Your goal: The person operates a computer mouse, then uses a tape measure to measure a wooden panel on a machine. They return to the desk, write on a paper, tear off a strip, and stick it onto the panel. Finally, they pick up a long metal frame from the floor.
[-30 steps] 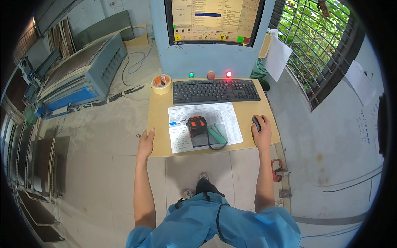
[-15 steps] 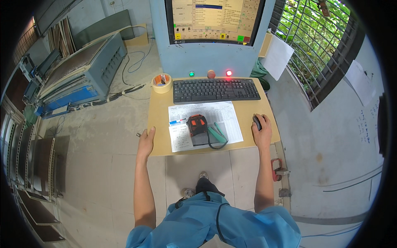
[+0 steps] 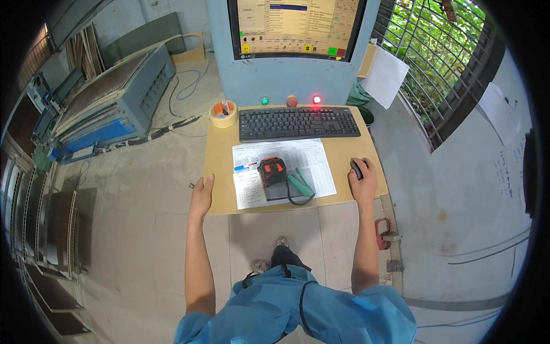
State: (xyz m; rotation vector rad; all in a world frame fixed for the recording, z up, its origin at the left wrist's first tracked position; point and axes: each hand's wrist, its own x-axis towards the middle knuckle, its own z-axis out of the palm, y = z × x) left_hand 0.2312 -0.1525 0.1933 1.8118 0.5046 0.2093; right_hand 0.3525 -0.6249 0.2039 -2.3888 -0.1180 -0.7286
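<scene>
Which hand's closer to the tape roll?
Left. The left hand is at the tabletop's left edge, below and slightly left of the tape roll; the right hand is on the mouse, farther off to its right.

On the table, the keyboard lies far, right of the tape roll; papers lie nearer, the tape measure on them; to their right, the mouse sits under the right hand.

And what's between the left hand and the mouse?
Between left hand and mouse, the head view shows papers with a tape measure and a green object on them.
</scene>
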